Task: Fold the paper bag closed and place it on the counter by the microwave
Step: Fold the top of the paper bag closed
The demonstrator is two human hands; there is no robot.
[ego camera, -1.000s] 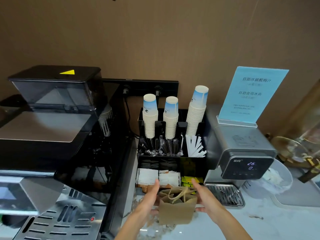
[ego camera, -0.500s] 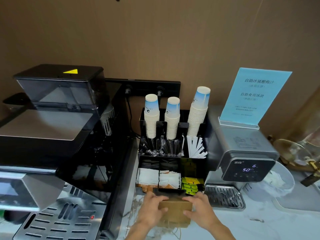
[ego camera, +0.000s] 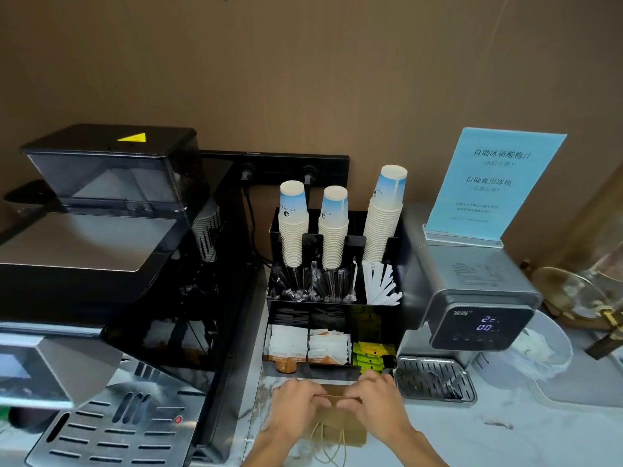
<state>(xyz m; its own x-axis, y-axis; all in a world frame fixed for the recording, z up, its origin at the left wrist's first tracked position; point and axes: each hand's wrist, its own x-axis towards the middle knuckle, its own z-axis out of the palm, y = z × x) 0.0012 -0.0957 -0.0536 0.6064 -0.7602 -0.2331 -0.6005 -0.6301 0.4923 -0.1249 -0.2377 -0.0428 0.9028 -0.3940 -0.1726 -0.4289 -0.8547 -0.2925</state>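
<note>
A small brown paper bag (ego camera: pixel 338 421) lies flat on the marble counter (ego camera: pixel 472 433), just in front of the black condiment organizer. Its twine handles (ego camera: pixel 328 448) trail toward me. My left hand (ego camera: pixel 296 404) presses down on the bag's left part and pinches its folded top edge. My right hand (ego camera: pixel 376 401) does the same on the right part. The fingertips of both hands meet along the fold line. Most of the bag's top is hidden under my hands.
A black organizer (ego camera: pixel 337 298) with cup stacks, stirrers and sachets stands right behind the bag. A large coffee machine (ego camera: pixel 101 298) fills the left. At right a grey water dispenser (ego camera: pixel 472 298) with its drip tray (ego camera: pixel 435 379) carries a blue sign (ego camera: pixel 492 183).
The bag stood upright and open between my hands a second ago. It has been pushed flat onto the counter, and my hands have come together along its folded top.
</note>
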